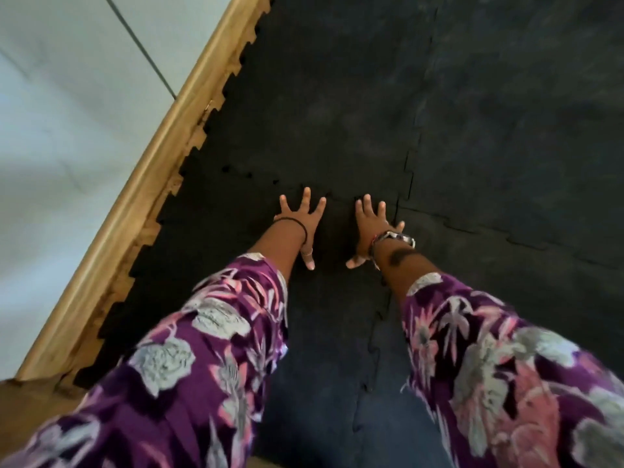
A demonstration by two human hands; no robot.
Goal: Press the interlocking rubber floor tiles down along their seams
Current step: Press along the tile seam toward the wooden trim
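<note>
Black interlocking rubber floor tiles (337, 113) cover the floor, joined by toothed seams. One seam (256, 179) runs left to right just past my fingertips, and another seam (410, 163) runs away from me on the right. My left hand (302, 219) lies flat on the tile with fingers spread, palm down, a dark band on its wrist. My right hand (373, 228) lies flat beside it, fingers spread, close to where the two seams cross; a watch sits on that wrist. Neither hand holds anything.
A wooden skirting board (141, 184) runs diagonally along the left, with the tiles' toothed edge against it. Above it is a pale wall (67, 113). My purple floral sleeves (202, 349) fill the lower part of the view.
</note>
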